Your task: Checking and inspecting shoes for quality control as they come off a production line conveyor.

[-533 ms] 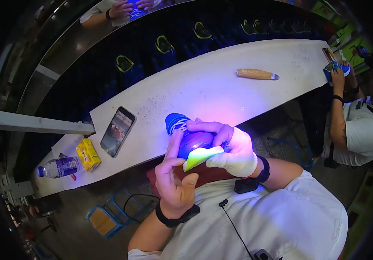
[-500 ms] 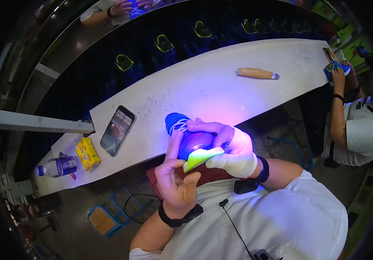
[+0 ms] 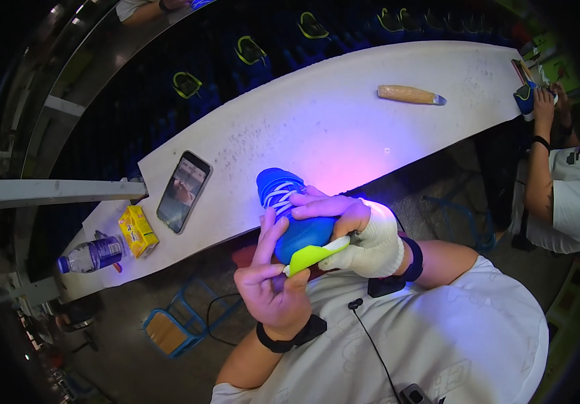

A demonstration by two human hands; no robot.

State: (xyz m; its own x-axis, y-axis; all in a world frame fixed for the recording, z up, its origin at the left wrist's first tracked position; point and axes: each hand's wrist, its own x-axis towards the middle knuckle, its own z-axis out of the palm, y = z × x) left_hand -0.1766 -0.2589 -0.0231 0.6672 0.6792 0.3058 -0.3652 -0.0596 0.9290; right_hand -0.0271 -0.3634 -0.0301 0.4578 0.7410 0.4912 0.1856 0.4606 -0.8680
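A blue shoe [image 3: 291, 214] with white laces and a yellow-green heel part is held over the near edge of the white table [image 3: 344, 114]. My right hand [image 3: 357, 225], wrapped in white cloth, lies across the top of the shoe with its fingers curled around it. From below, my left hand [image 3: 273, 279] grips the shoe's heel end, the fingers pointing up along its side and the thumb pressed by the yellow-green piece. Violet light glows on the shoe and the table beside it.
On the table lie a phone [image 3: 183, 191], a yellow carton [image 3: 137, 231], a water bottle [image 3: 91, 254] and a wooden-handled tool [image 3: 411, 95]. A dark conveyor [image 3: 249, 60] with several blue shoes runs behind. Another person [image 3: 559, 175] works at the right. A blue stool [image 3: 169, 330] stands below.
My left hand has shifted a little on the shoe's heel end, fingers stretched higher along its side. The shoe and right hand stay about where they were.
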